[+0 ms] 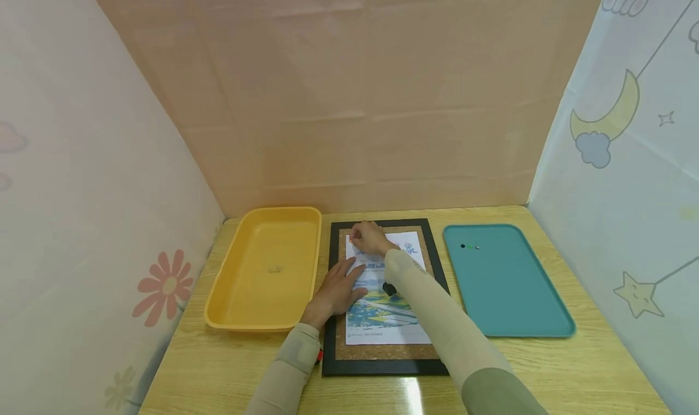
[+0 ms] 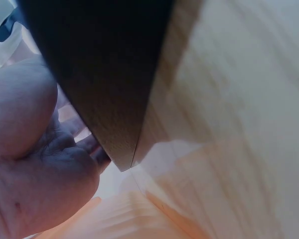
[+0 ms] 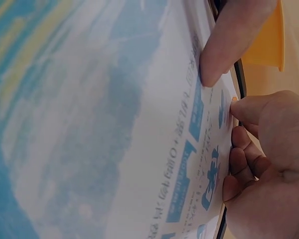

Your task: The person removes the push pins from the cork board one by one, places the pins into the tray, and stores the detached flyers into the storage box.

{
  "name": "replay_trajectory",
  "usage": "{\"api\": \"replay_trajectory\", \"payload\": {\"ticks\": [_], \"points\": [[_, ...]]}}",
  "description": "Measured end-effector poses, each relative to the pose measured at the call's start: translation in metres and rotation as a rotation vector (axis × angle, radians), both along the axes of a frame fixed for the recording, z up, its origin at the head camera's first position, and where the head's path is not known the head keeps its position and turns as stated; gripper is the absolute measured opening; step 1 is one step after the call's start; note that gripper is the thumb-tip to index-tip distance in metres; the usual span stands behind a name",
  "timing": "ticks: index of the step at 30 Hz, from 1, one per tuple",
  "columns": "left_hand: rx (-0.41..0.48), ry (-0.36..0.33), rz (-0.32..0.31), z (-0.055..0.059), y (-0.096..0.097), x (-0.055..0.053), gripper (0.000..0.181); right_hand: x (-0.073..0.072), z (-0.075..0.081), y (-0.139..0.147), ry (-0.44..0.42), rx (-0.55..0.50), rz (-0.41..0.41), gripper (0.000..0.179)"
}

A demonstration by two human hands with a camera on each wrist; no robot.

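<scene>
A printed poster (image 1: 377, 336) lies on a black-framed cork board (image 1: 393, 352). My right hand (image 1: 369, 238) is at the poster's upper left corner. Its thumb and fingers pinch a small orange push pin (image 3: 234, 99) against the paper, the pin mostly hidden by the fingertips. Lower down, my left hand (image 1: 337, 287) rests on the poster's left side with fingers spread, its palm over the frame edge. The black frame side (image 2: 104, 84) fills much of the left wrist view beside this palm.
Left of the board stands a yellow tray (image 1: 262, 309) with a small pale patch on its bottom. To the right lies a teal tray (image 1: 513, 293) holding a few small pins, one of them a black pin (image 1: 462, 246). Patterned cloth walls enclose the wooden table (image 1: 229, 366).
</scene>
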State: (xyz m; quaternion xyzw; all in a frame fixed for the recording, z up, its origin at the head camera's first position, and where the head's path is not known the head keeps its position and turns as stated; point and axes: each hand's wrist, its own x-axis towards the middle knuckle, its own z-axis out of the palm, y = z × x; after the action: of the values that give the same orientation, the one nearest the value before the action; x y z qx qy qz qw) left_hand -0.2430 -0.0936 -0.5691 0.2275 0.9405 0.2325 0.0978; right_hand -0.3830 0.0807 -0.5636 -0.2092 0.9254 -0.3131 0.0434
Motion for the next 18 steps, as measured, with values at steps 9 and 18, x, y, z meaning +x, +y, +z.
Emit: {"api": "replay_trajectory", "payload": {"ticks": [9,18], "points": [[-0.013,0.016,0.007,-0.001,0.0,0.001,0.065,0.02,0.019,-0.003,-0.003,0.035,-0.024,0.009],[-0.022,0.021,0.006,-0.002,0.001,0.001,0.067,0.009,0.003,0.003,0.04,-0.032,0.012,0.011]]}}
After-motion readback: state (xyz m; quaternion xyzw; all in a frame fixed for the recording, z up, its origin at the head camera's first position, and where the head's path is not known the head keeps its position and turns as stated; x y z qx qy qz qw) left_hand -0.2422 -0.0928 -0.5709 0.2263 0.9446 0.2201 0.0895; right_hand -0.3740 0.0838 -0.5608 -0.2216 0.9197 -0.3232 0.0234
